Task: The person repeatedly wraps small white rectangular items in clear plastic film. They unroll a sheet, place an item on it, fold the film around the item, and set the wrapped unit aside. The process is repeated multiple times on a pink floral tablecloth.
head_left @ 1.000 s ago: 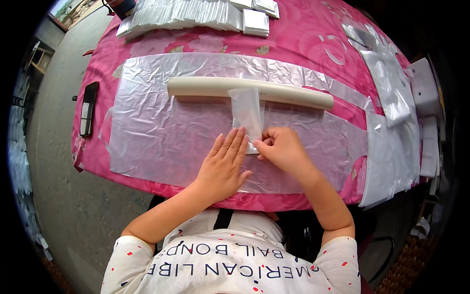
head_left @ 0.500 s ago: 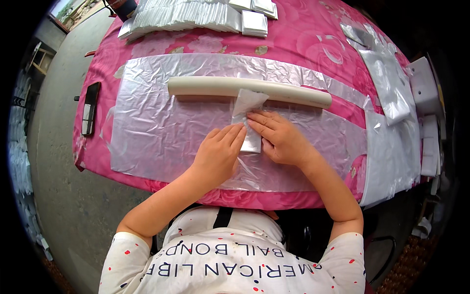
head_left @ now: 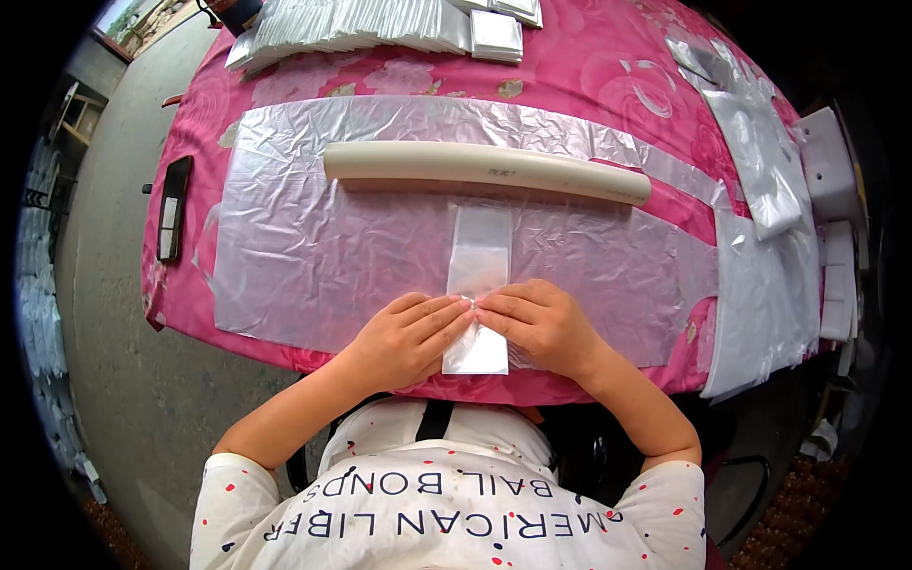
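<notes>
A narrow strip of folded clear plastic film [head_left: 480, 251] lies lengthwise in front of me, its brighter, thicker end close to the table's front edge. My left hand [head_left: 407, 332] comes onto it from the left and my right hand [head_left: 540, 328] from the right. Their fingertips meet over the middle of the strip, fingers pressed together, pinching a small crease of the film. Thumbs are mostly hidden under the fingers. Beneath everything spreads a large clear plastic sheet [head_left: 304, 256]. Beyond the strip's far end rests a long cream-coloured tube [head_left: 475, 166], lying crosswise on the sheet.
A pink floral cloth [head_left: 570, 71] covers the table. Rows of folded plastic packets [head_left: 361, 28] stand at the back, beside a dark container [head_left: 234, 11]. A phone [head_left: 173, 209] lies at the left edge. Stacked plastic bags [head_left: 760, 294] cover the right side, near white boxes [head_left: 828, 161].
Both hands have drawn the strip toward me, off the tube. Its far end, folded over and raised against the tube before, now lies flat. The tube has barely moved.
</notes>
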A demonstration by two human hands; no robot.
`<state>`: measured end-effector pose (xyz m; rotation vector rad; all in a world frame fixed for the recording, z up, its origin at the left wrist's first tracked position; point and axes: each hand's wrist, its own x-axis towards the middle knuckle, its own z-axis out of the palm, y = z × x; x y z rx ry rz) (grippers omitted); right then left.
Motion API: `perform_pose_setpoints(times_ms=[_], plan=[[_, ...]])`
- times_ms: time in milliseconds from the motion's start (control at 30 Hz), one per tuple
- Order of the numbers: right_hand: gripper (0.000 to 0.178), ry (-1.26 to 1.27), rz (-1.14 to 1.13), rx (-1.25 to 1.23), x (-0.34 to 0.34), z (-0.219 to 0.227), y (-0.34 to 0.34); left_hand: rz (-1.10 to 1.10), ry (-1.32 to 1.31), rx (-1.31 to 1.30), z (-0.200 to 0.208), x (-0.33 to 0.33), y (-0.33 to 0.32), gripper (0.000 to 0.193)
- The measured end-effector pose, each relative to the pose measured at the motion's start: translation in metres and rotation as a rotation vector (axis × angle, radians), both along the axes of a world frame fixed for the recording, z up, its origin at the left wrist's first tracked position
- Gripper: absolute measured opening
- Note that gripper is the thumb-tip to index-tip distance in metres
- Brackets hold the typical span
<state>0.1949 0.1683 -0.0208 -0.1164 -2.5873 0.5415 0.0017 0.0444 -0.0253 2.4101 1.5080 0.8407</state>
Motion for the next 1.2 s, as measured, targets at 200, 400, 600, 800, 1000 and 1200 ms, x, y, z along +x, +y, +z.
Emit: perform_pose_setpoints(times_ms=[200,400,600,800,1000,1200], plan=[[0.02,0.0,-0.16,-0.274,0.002,0.002,0.001,0.132,-0.238,-0.178,0.005,0.001,0.008,0.048],[0.019,-0.164,-0.541,-0.824,-0.015,0.012,0.003,0.446,-0.547,-0.517,0.014,0.002,0.035,0.054],[0.023,-0.562,-0.628,-1.069,-0.031,0.028,0.03,0.566,-0.413,-0.55,0.028,-0.004,0.054,0.056],[0.023,-0.599,-0.617,-1.224,-0.036,0.026,0.04,0.21,0.005,-0.021,0.002,0.017,0.044,0.067],[0.023,-0.62,-0.65,-1.289,-0.038,0.031,0.041,0.347,0.122,-0.188,-0.01,0.038,0.05,0.099],[0.015,-0.634,-0.652,-1.081,-0.038,0.033,0.034,0.352,0.137,-0.246,-0.015,0.039,0.051,0.111]])
